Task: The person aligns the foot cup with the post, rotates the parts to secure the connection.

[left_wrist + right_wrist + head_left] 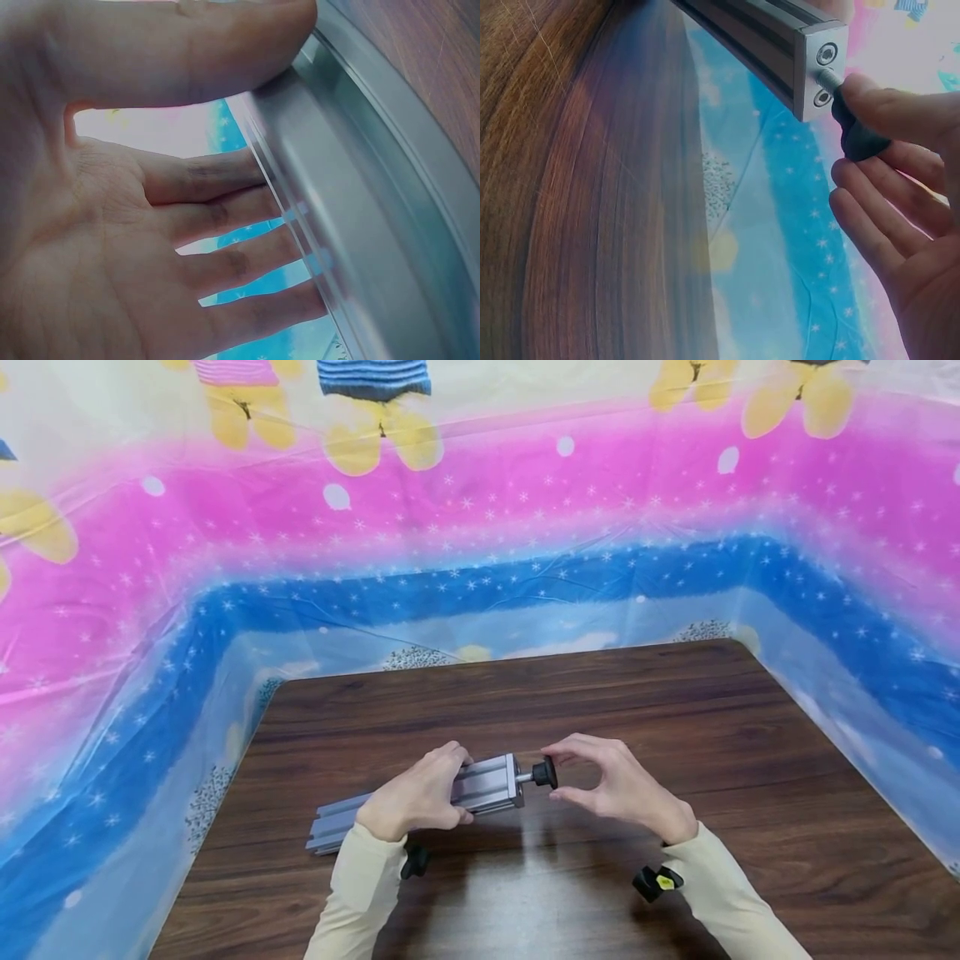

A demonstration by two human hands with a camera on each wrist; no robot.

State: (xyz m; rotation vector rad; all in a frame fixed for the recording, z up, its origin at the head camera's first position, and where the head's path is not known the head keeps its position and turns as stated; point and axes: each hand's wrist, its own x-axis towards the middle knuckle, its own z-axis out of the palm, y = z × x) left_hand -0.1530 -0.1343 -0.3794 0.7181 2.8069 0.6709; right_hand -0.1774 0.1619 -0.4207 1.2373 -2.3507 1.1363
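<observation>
Fingers of our left hand curl over the grey aluminium profile, thumb pressed along its near edge, so we hold it lying across the wooden table. Our right hand pinches the black knob between thumb and forefinger; its other 3 fingers lie relaxed and slightly apart below. That knob sits on a short metal stud sticking out of the profile's end plate, just beside 2 screw heads. Behind the table hangs a pink and blue plastic sheet.
</observation>
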